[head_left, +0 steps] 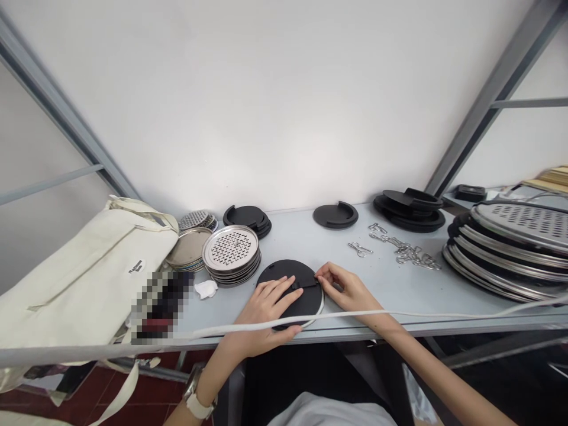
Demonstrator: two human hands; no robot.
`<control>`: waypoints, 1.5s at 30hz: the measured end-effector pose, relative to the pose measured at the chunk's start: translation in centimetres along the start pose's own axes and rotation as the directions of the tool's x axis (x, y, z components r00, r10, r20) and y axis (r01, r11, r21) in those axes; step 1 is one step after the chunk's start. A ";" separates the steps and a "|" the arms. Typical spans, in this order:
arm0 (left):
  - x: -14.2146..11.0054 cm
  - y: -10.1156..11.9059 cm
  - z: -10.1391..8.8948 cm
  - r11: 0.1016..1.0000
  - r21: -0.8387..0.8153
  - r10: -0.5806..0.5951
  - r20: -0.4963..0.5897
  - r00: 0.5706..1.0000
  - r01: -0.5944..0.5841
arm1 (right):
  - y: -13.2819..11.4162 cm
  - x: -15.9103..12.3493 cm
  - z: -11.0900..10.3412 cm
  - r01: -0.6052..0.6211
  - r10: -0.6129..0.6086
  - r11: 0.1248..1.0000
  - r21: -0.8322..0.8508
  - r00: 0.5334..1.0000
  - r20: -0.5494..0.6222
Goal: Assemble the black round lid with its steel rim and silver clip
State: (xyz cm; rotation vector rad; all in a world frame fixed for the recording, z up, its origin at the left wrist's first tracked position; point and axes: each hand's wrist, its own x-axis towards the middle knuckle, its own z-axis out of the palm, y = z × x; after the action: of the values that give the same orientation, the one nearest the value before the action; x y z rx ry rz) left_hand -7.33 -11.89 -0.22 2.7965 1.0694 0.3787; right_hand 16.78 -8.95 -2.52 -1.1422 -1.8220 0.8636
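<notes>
A black round disc (pixel 280 269) lies near the front edge of the table, with a pale metallic rim showing under its lower right side. A straight raised strip crosses its surface. My left hand (pixel 270 310) rests flat on the disc, fingers stretched out and the thumb by its front edge. At the disc's right edge, my right hand (pixel 341 287) has thumb and fingertips pinched together by the end of the strip. Whatever sits between those fingertips is hidden. Loose bent-wire clips (pixel 410 251) lie farther back to the right.
Perforated metal discs (pixel 233 248) are stacked at left, beside crumpled white tissue (pixel 206 289) and a cream bag (pixel 89 272). Black round holders (pixel 335 215) sit along the wall. Larger plates (pixel 501 260) are piled at right. A white cable (pixel 417 313) runs across the front.
</notes>
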 end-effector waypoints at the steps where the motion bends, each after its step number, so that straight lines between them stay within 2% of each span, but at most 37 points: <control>1: 0.0 0.0 0.0 1.000 0.002 0.000 -0.002 1.000 0.000 | 0.0 0.0 0.0 0.004 -0.004 1.000 0.003 1.000 -0.008; 10: 0.1 -0.1 0.0 1.000 -0.004 0.014 -0.008 1.000 -0.014 | 0.0 0.2 -0.2 -0.009 0.009 1.000 -0.010 0.999 -0.052; 16: 0.0 -0.1 0.0 1.000 -0.012 0.022 -0.032 0.999 -0.023 | 0.2 0.2 0.0 -0.023 0.030 0.998 0.061 0.992 -0.119; 22: 0.0 -0.1 0.0 1.000 -0.019 0.023 -0.023 0.999 -0.024 | 0.3 0.3 0.1 -0.042 0.049 0.994 0.102 0.996 -0.069; 45: 0.1 -0.1 0.0 1.000 -0.018 0.013 -0.007 1.000 -0.013 | 1.2 0.4 0.0 -0.098 0.119 0.955 0.280 0.991 -0.057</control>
State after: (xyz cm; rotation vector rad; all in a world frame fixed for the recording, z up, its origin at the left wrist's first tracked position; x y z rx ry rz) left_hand -7.33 -11.77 -0.22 2.7896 1.0439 0.3983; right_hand 17.11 -8.18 -3.45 -1.0855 -1.5329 1.0887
